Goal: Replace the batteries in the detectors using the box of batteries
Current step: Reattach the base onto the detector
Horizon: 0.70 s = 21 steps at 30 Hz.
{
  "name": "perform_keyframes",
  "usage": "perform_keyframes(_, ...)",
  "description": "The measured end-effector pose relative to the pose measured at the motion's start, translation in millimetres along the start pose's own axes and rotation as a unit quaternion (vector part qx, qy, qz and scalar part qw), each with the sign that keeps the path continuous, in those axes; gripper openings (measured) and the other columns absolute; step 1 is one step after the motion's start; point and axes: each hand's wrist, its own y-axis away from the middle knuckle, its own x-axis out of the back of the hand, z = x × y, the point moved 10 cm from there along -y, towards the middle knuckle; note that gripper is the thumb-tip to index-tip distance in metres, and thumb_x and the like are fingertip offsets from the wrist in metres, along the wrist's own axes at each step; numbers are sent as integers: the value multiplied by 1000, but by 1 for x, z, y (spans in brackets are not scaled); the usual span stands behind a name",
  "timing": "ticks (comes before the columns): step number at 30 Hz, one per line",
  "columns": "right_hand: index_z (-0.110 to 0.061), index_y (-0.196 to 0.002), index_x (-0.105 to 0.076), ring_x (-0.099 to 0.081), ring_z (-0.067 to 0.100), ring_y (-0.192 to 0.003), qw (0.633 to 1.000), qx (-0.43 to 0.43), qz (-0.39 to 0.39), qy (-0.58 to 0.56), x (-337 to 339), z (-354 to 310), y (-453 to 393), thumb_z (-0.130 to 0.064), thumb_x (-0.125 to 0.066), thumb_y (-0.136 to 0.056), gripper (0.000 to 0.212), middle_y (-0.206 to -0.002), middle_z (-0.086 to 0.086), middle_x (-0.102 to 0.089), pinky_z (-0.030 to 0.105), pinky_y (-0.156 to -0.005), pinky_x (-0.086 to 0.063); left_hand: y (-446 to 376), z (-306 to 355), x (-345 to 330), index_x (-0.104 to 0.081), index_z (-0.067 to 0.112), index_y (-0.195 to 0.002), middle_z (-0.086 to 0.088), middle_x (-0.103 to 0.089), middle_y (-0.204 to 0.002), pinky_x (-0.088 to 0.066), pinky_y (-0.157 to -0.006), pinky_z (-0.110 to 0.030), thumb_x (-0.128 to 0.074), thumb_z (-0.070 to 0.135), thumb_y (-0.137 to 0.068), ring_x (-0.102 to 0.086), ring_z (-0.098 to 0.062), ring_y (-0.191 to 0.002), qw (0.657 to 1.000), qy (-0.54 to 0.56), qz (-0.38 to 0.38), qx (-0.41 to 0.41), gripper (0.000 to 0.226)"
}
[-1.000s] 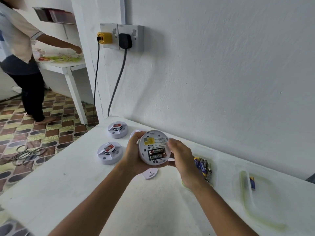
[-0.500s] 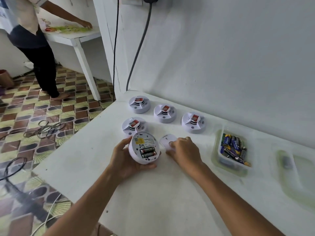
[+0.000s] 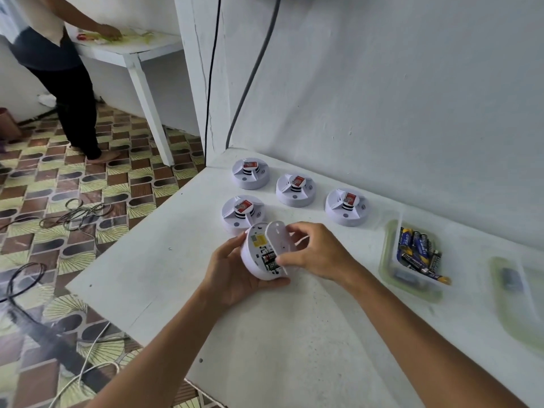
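Note:
My left hand (image 3: 232, 269) grips a round white detector (image 3: 256, 257) with its back up; batteries show in the open compartment. My right hand (image 3: 315, 254) holds the white back cover (image 3: 278, 245) on edge against the detector's right side, partly over the batteries. Several other white detectors with red stickers rest on the white table (image 3: 265, 334): one at the far left (image 3: 250, 173), one in the middle (image 3: 295, 189), one on the right (image 3: 347, 207), and one just behind my left hand (image 3: 243, 212). A clear box of batteries (image 3: 418, 254) sits to the right.
A clear lid (image 3: 518, 298) with one small dark item on it lies at the far right. The wall runs close behind the table, with two cables hanging down it. At the left the table edge drops to a tiled floor with loose cables. A person stands at another table, far left.
My right hand picked the back cover up off the table and brought it against the detector in my left hand. The camera tilted down.

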Motion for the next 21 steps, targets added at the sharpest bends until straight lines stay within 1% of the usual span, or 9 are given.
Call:
perform_keyframes(2,-15,-107,-69,-59,8,-70,1000,18,-9,8,-8,-10,-2,-22,-85,-63,48,-88,-3,-70,26,-66,-52,0,-1,0,-67,5,-119,-27,-62,-122,-46,-89,-66,-57,36,-84,-64,-44,-101,1000,-3,2,3,48)
perform_keyframes(4,-15,-101,-72,-55,10,-66,999,29,-12,17,-13,-16,-6,-25,-87,-60,44,-87,4,-71,31,-66,-52,1,-2,3,-71,7,-113,-24,-65,-118,-46,-89,-65,-44,36,-91,-64,-42,-99,1000,1,11,5,46)
perform_keyframes(5,-14,-98,-73,-54,10,-65,999,30,-12,20,-13,-16,-8,-27,-88,-59,43,-87,6,-72,33,-66,-52,1,-2,3,-72,8,-111,-23,-65,-117,-46,-89,-65,-43,37,-92,-64,-42,-99,1000,0,11,2,46)
perform_keyframes(7,-14,-94,-74,-55,11,-65,999,26,-20,35,-14,-17,-12,-28,-90,-57,42,-84,7,-72,35,-66,-53,1,0,1,-72,8,-112,-23,-65,-118,-48,-87,-64,-52,39,-87,-64,-41,-100,1000,-1,7,-3,44)
perform_keyframes(8,-13,-94,-74,-57,12,-66,998,22,-26,49,-14,-18,-13,-28,-90,-57,43,-82,6,-72,34,-65,-52,1,-1,1,-72,8,-112,-23,-65,-118,-49,-86,-64,-57,39,-84,-65,-41,-99,1000,-1,6,-3,44)
perform_keyframes(11,-9,-97,-69,-57,13,-71,996,14,-38,82,-12,-21,-15,-27,-92,-55,51,-80,0,-65,23,-59,-43,2,-1,2,-72,11,-113,-21,-66,-118,-50,-86,-63,-54,38,-87,-65,-40,-99,1000,-9,7,-4,42)
perform_keyframes(14,-5,-95,-67,-56,16,-75,992,22,-45,117,-13,-27,-16,-27,-92,-54,53,-82,1,-62,26,-61,-43,0,-1,3,-69,12,-118,-20,-65,-120,-51,-86,-63,-67,40,-81,-64,-39,-102,1000,-14,-15,-11,47)
perform_keyframes(18,0,-80,-64,-49,17,-65,985,33,-64,157,-17,-32,-17,-30,-91,-55,47,-71,4,-58,32,-58,-41,-1,-1,12,-72,15,-114,-19,-65,-118,-48,-88,-63,-40,36,-95,-62,-40,-102,1000,5,13,-12,42)
perform_keyframes(21,-3,-67,-58,-41,15,-57,978,42,-85,185,-20,-35,-18,-30,-89,-58,42,-61,-2,-47,28,-52,-30,-1,-1,12,-72,15,-114,-19,-66,-118,-49,-87,-62,-38,35,-96,-64,-39,-102,1000,8,13,-11,43)
